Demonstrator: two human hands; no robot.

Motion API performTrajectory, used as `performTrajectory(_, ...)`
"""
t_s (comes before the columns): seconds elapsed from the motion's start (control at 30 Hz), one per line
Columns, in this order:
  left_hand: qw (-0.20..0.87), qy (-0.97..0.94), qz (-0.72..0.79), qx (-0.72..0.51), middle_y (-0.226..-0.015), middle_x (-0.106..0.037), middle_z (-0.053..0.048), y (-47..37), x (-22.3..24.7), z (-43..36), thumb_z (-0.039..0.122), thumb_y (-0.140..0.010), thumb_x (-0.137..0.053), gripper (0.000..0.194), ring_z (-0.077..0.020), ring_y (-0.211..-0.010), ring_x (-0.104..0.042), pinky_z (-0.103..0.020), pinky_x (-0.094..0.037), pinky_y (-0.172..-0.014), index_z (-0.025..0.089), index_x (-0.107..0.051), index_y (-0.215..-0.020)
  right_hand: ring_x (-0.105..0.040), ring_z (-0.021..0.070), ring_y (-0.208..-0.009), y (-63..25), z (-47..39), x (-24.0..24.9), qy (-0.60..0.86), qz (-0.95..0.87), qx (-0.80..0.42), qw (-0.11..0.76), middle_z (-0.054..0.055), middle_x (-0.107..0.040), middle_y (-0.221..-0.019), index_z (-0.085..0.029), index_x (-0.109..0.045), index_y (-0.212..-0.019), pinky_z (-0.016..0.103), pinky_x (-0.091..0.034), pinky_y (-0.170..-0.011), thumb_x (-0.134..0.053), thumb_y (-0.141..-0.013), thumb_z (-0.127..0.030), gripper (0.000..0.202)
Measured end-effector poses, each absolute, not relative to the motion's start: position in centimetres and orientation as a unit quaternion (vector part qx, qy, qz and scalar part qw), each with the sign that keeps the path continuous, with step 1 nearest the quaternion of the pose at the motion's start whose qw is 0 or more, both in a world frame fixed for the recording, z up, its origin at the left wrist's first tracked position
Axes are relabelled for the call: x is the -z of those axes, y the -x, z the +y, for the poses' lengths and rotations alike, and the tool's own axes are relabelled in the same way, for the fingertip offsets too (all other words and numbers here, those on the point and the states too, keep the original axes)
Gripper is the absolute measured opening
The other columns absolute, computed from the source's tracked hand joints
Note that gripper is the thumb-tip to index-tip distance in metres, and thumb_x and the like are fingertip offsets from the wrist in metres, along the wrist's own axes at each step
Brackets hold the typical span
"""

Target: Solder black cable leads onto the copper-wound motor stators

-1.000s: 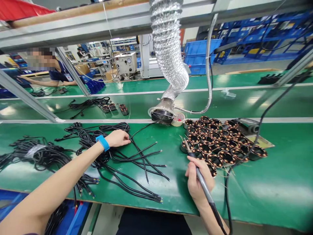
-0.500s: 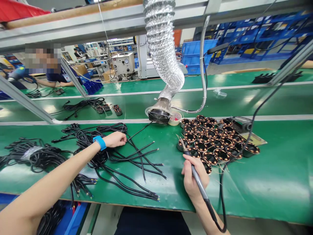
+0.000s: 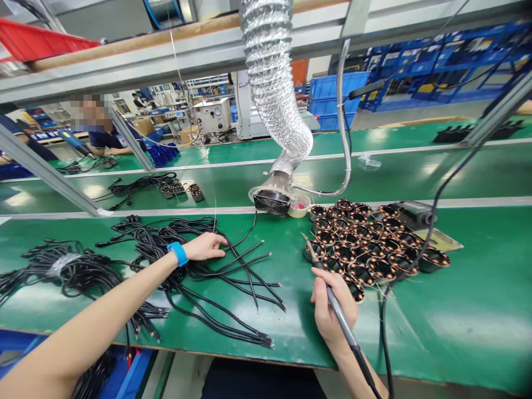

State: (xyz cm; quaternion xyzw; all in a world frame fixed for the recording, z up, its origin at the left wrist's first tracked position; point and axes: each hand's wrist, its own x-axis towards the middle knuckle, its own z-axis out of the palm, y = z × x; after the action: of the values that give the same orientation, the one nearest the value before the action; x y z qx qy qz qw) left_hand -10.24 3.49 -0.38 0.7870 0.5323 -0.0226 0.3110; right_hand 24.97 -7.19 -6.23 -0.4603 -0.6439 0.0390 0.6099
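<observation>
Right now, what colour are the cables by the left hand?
The cables are black; head view, the only one.

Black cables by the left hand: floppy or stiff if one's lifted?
Likely floppy: the black cables lie in loose loops. Probably apt to drag others along, since they overlap in a heap. Free ends may be springier; they stick out fairly straight.

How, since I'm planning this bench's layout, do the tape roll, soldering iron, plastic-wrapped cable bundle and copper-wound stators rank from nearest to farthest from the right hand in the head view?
1. Soldering iron: held in the right hand.
2. Copper-wound stators: just beyond the hand, toward the right.
3. Tape roll: farther forward, slightly left.
4. Plastic-wrapped cable bundle: far left.
</observation>
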Motion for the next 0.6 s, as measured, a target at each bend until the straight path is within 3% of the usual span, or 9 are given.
performTrajectory(0.13,0.365,-0.786,0.499,-0.002,-0.070,-0.063,0.001,10.2,0.2,3.3,0.040,-0.094,-0.045,0.053,-0.0147,-0.067,-0.058,-0.023,-0.045,-0.066,0.017,-0.051,-0.141,-0.065,0.0179,-0.072,-24.9,-7.3,6.0,0.458,-0.647,-0.045,0.608,0.003,-0.067,-0.078,-0.021,-0.065,-0.111,0.034,-0.054,-0.068,-0.053,-0.093,-0.015,0.022)
performTrajectory(0.27,0.437,-0.793,0.423,-0.024,-0.096,-0.071,-0.005,11.2,-0.9,3.4,0.045,-0.097,-0.044,0.043,-0.0162,-0.092,-0.062,-0.024,-0.046,-0.085,0.020,-0.064,-0.126,-0.065,0.0166,-0.071,-24.8,-7.4,5.8,0.452,-0.647,-0.050,0.612,0.004,-0.067,-0.081,-0.020,-0.064,-0.112,0.033,-0.053,-0.067,-0.054,-0.092,-0.013,0.024)
performTrajectory(0.37,0.426,-0.817,0.389,0.006,-0.105,-0.067,-0.007,10.9,-0.9,3.3,0.048,-0.093,-0.054,0.039,-0.0174,-0.096,-0.062,-0.024,-0.046,-0.085,0.020,-0.072,-0.113,-0.065,0.0162,-0.070,-24.8,-7.4,5.8,0.455,-0.647,-0.058,0.609,0.004,-0.067,-0.083,-0.019,-0.064,-0.112,0.032,-0.053,-0.065,-0.053,-0.092,-0.013,0.024)
performTrajectory(0.5,0.234,-0.866,0.442,0.019,-0.087,-0.063,-0.006,8.8,-0.3,2.6,0.044,-0.095,-0.052,0.036,-0.0167,-0.080,-0.061,-0.025,-0.046,-0.074,0.017,-0.074,-0.087,-0.063,0.0155,-0.069,-24.9,-7.4,6.0,0.456,-0.647,-0.061,0.607,0.004,-0.066,-0.081,-0.020,-0.064,-0.112,0.031,-0.051,-0.063,-0.053,-0.092,-0.013,0.024)
performTrajectory(0.6,0.059,-0.887,0.458,0.004,-0.101,-0.063,-0.007,7.3,0.4,2.5,0.039,-0.092,-0.058,0.024,-0.0166,-0.075,-0.060,-0.027,-0.043,-0.067,0.019,-0.069,-0.102,-0.063,0.0156,-0.069,-24.9,-7.4,6.0,0.452,-0.647,-0.065,0.611,0.004,-0.066,-0.083,-0.019,-0.064,-0.112,0.030,-0.051,-0.064,-0.054,-0.092,-0.012,0.024)
